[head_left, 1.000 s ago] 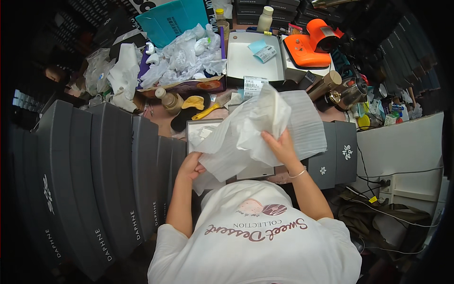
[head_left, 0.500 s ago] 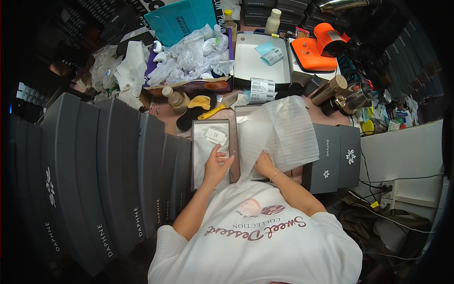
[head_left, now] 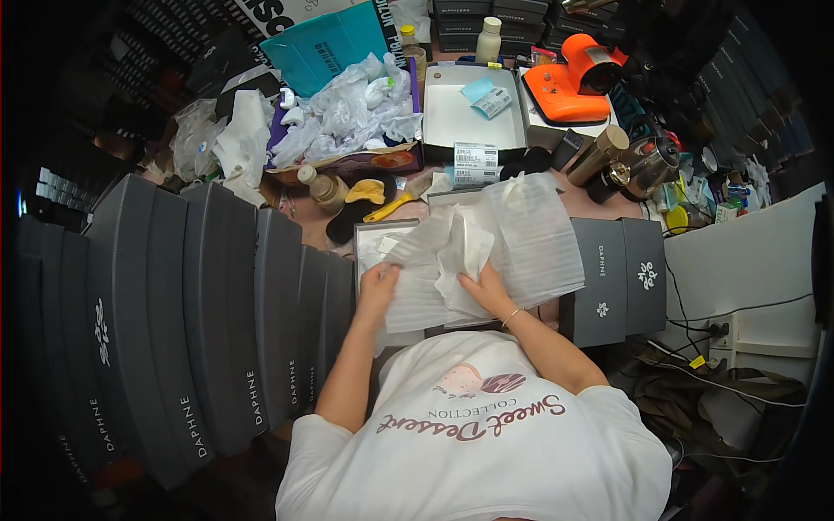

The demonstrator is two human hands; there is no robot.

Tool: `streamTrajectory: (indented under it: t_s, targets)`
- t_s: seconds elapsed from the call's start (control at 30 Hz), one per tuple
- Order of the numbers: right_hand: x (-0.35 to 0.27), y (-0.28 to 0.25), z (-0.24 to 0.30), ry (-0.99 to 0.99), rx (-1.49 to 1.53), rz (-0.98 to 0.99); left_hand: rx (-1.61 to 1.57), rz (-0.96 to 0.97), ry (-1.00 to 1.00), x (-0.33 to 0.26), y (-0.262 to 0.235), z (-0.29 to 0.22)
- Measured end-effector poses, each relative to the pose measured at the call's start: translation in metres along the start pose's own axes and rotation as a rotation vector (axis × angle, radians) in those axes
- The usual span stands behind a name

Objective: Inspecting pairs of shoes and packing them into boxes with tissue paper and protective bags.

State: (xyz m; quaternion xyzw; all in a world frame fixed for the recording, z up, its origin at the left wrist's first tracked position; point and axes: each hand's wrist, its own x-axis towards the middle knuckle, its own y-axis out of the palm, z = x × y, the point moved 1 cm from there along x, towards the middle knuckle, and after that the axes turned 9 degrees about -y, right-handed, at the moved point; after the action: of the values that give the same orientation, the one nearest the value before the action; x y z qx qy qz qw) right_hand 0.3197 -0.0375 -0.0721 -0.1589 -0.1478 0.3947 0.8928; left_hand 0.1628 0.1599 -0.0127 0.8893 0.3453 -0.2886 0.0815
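Between my hands, a thin white translucent packing sheet [head_left: 417, 300] spreads over two open boxes. My left hand [head_left: 378, 285] is closed on its left edge, thumb on top. My right hand [head_left: 486, 291] is closed on a crumpled fold of the sheet in the middle, its fingertips partly hidden by the paper. The right part of the sheet [head_left: 543, 247] lies fanned out over the right box. Beneath the left hand is the narrow left box [head_left: 387, 227], mostly covered; a white tag shows faintly inside it. What lies in the right box is hidden.
Dark grey shoe boxes [head_left: 226, 321] stand in rows at left, with more boxes [head_left: 599, 282] at right. Behind are a yellow-handled brush [head_left: 391, 207], a bottle [head_left: 323, 187], a white tray [head_left: 443, 122], an orange device [head_left: 569, 87], a brown tumbler [head_left: 599, 156] and a bin of crumpled plastic [head_left: 347, 113].
My left hand, open above the left box before, has taken hold of the sheet's left edge. The sheet now stretches leftward over that box. My right hand has shifted slightly.
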Motion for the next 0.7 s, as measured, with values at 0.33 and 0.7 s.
streamTrajectory:
  t_s: [0.33,0.7]
  targets:
    - [-0.004,0.019,-0.013,0.064,-0.367,0.177,-0.290,0.032,-0.050,-0.005,-0.017,-0.017]
    - [-0.020,0.057,-0.060,0.102,0.317,0.314,-0.104,0.465,0.125,-0.057,0.065,-0.047]
